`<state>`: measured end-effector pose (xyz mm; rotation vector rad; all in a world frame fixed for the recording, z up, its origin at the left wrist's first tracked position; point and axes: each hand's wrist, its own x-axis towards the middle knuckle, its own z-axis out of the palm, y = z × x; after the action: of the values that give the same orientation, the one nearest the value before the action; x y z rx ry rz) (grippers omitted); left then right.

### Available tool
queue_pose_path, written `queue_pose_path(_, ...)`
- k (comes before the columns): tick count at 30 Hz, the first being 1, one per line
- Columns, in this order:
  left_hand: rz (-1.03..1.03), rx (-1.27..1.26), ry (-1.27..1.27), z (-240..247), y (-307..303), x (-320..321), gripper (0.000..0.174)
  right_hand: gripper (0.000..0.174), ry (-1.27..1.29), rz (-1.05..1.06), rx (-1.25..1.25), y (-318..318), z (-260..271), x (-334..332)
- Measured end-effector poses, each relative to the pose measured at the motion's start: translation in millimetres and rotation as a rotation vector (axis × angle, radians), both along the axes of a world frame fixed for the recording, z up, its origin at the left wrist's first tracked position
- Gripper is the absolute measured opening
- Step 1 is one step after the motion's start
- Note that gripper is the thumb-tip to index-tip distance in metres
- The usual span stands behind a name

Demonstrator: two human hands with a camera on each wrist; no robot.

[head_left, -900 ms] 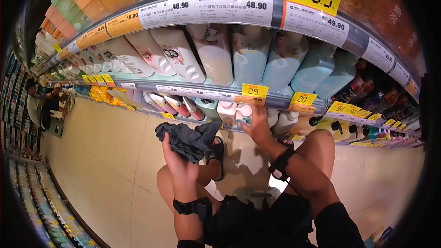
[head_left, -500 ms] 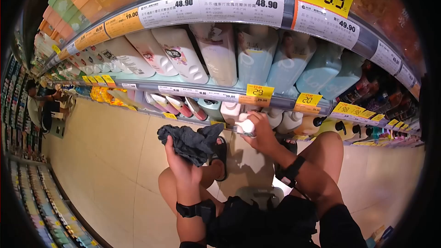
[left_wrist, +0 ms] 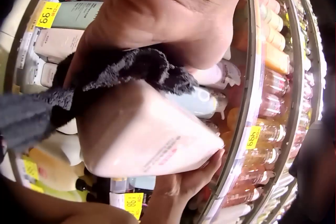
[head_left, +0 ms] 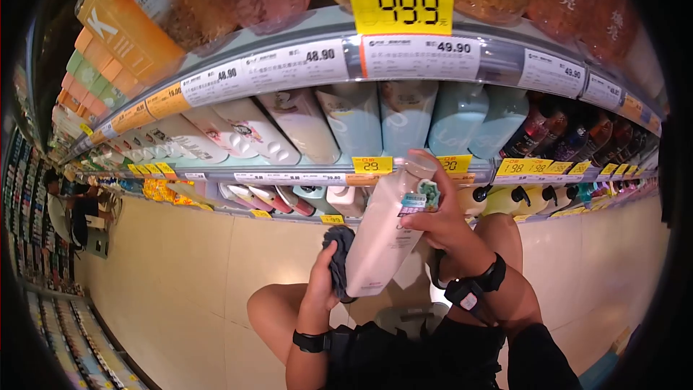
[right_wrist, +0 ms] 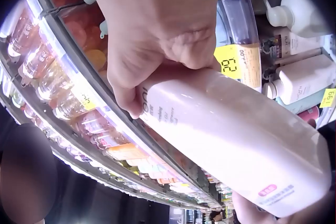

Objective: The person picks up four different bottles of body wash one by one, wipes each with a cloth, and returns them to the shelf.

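Observation:
A pale pink bottle is tilted in front of the shelves, its base toward the lower left. The right hand grips its upper end, thumb across the front near a green label. At the base, the left hand holds a dark grey cloth against the bottle's side. In the left wrist view the cloth lies between the left hand and the bottle. The right wrist view shows the right hand round one end of the bottle.
Curved shelves hold rows of bottles with price tags; a lower shelf carries more bottles just beyond the hands. A small stool stands between the knees. Another person sits far left in the aisle.
The right hand has lifted the bottle off the lower shelf and brought it nearer, tilted. The left hand has moved right, bringing the cloth to the bottle. The head view has shifted right.

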<state>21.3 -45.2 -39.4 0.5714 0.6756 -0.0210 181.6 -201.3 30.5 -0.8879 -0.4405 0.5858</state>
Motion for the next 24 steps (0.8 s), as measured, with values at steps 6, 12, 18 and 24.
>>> queue_pose_path(6,-0.194,0.246,-0.323,-11.3,-29.7,7.1,0.065,0.074,0.078,0.017,-0.099,2.3,-9.8,-1.3)
queue_pose_path(12,-0.249,0.43,-0.439,-6.7,-49.9,20.8,0.086,0.07,0.043,-0.001,-0.303,4.8,-14.7,-6.1)
queue_pose_path(18,-0.23,0.341,-0.431,-3.0,-52.6,20.6,0.078,0.079,-0.045,0.179,-0.22,-9.7,-11.3,-3.1)
queue_pose_path(24,-0.169,0.279,-0.421,3.5,-56.2,25.8,0.081,0.102,-0.244,0.121,-0.202,-11.8,-28.6,-21.3)
